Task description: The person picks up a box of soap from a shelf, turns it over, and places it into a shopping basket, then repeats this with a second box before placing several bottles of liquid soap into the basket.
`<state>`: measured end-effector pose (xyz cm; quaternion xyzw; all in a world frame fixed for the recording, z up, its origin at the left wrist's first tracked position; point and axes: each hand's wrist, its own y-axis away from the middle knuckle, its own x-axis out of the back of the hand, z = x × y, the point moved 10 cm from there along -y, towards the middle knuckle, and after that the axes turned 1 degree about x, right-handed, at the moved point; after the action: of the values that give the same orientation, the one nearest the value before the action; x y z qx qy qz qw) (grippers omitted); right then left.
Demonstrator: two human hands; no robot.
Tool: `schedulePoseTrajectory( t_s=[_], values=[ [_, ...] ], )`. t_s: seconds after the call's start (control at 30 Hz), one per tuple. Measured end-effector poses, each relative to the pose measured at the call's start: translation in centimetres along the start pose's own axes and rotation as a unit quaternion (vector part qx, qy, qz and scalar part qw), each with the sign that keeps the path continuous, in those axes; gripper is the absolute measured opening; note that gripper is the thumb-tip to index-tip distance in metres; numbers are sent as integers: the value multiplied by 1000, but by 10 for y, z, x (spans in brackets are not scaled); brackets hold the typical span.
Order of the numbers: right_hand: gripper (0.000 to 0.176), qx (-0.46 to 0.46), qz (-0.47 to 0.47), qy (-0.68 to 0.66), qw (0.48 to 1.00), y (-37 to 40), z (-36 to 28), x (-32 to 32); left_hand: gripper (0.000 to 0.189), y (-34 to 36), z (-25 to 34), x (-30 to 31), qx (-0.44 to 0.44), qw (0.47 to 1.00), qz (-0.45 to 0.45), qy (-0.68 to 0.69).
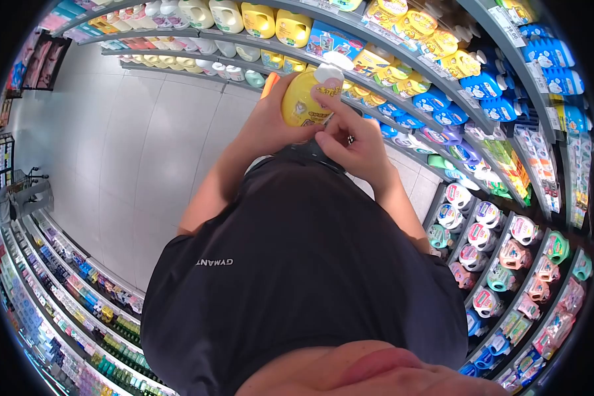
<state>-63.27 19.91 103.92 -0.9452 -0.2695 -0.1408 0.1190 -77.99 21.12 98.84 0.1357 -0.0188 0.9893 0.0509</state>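
A yellow bottle with a white cap and a printed label is held up in front of my body. My left hand is wrapped round its left side. My right hand is at the bottle's right side, its index finger stretched out onto the label and its other fingers curled in. Nothing shows inside the curled fingers. An orange item shows behind my left hand, partly hidden. Below both hands is a dark object, mostly covered by my wrists and shirt.
Shelves of yellow and blue bottles curve across the front and right. More jugs fill racks at the lower right. Long shelves run along the lower left. A cart stands at the far left on the tiled floor.
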Motion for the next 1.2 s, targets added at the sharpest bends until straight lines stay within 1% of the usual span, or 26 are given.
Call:
schedulePoseTrajectory(
  t_s=[0.03, 0.07, 0.13, 0.23, 0.27, 0.33, 0.37, 0.47, 0.53, 0.63, 0.73, 0.77, 0.8, 0.83, 0.9, 0.93, 1.0, 1.1, 1.13, 1.2],
  values=[
    [60, -24, -10, -10, 1000, 0, 3, -4, 100, -1, 1, 0, -3, 1000, 5, -15],
    [63, -35, -16, 6, 999, -1, 3, -5, 100, -3, 1, 0, -10, 1000, 7, -18],
    [63, -34, -24, 24, 999, -3, 1, -5, 100, -4, 0, 0, -19, 999, 14, -24],
    [63, -22, -22, 45, 999, -3, 1, -5, 96, -4, 0, 4, 5, 999, 12, -50],
    [63, -15, -18, 52, 998, -4, 0, -3, 97, -4, 2, 6, -9, 999, 22, -47],
    [61, -30, -1, 56, 998, -4, 2, 5, 99, -6, 5, 9, -39, 997, 43, -40],
    [60, -37, 8, 58, 998, -3, 3, 9, 98, -6, 5, 9, -33, 999, 39, -18],
    [56, 7, 69, 63, 996, -3, 8, 25, 95, -9, 3, 9, -12, 998, 28, 60],
    [56, -21, 88, 42, 995, -2, 28, 28, 93, -11, 2, 7, 10, 992, 21, 127],
    [57, -38, 100, 14, 994, -2, 30, 28, 94, -11, 8, 9, -3, 998, 16, 55],
    [59, -47, 82, -35, 995, -1, 20, 18, 94, -14, 5, 5, 25, 998, 1, 65],
    [60, -51, 73, -56, 994, -1, 16, 14, 93, -15, 3, 4, 23, 997, 2, 73],
    [64, -48, 65, -50, 995, -2, 11, 11, 93, -16, -1, 3, 20, 997, 3, 81],
    [66, -29, 33, -21, 999, -3, 8, 6, 92, -18, -2, 2, 18, 996, 4, 89],
    [68, 8, -31, 36, 999, -3, 5, -4, 92, -20, 2, 3, 3, 998, 3, 57],
    [68, 2, -28, 36, 999, -4, 6, -4, 92, -21, 5, 4, -4, 999, 3, 41],
    [68, -12, -24, 36, 999, -6, 9, -6, 93, -23, 6, 3, 0, 998, -5, 55],
    [70, 38, -19, 119, 992, -10, 2, -1, 93, -26, 6, 4, -7, 999, -5, 53],
    [70, 18, -6, 107, 994, -11, 7, 2, 94, -26, 5, 4, -9, 999, -3, 49],
    [71, -24, 20, 83, 996, -9, 22, 6, 94, -27, 0, 4, 3, 996, -6, 89]
  ],
)
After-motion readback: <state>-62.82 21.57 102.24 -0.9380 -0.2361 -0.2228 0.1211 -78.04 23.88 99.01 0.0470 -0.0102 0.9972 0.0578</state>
